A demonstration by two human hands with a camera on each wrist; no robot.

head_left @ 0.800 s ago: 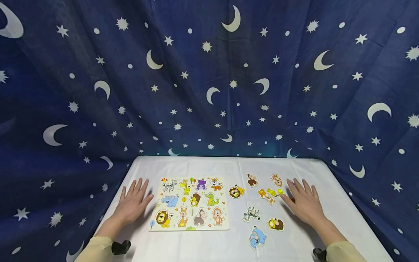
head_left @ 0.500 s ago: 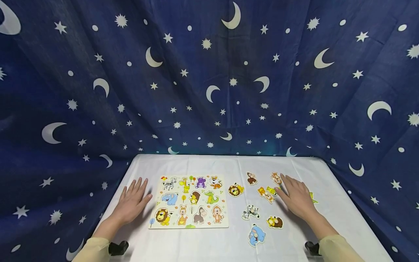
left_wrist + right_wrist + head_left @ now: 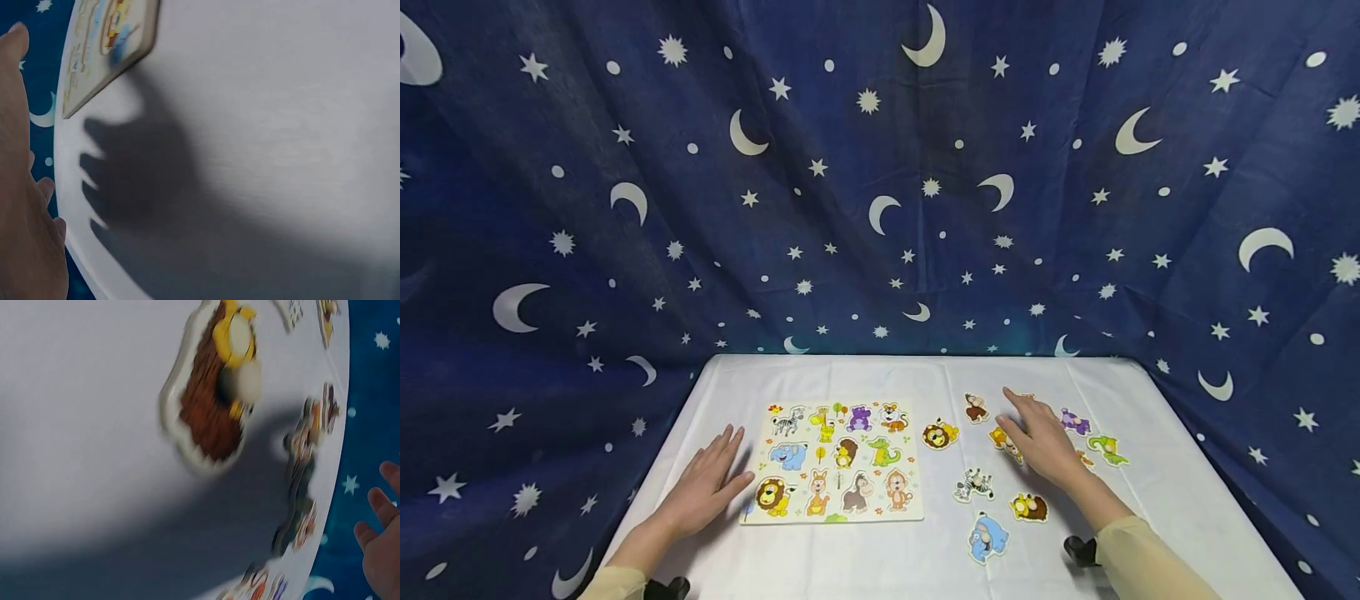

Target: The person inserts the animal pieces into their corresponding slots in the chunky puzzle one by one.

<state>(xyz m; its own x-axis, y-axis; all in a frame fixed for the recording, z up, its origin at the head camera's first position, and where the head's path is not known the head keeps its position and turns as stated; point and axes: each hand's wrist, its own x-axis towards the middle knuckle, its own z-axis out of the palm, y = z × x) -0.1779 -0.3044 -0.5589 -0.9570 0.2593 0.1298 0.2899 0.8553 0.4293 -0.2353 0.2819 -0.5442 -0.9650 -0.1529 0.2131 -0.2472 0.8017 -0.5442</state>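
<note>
Presumably at a choosing step, the right hand [image 3: 1043, 442] hovers above the loose animal pieces [image 3: 1028, 507], its grip loosely spread and holding nothing, near the gorilla piece [image 3: 976, 407]. Taking one would call for finger and thumb pinching its edge. The left hand [image 3: 698, 481], also bare, hangs just beside the animal board [image 3: 876, 517], whose shaped places seem unfilled; their matches lie on the bench [image 3: 850, 567].

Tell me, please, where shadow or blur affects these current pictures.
Head view: bright, puzzle board clear; left wrist view: dimmer, hand-shaped shadow darkening the tabletop; right wrist view: hedgehog piece blurred, broad shadow across the picture's lower part.
</note>
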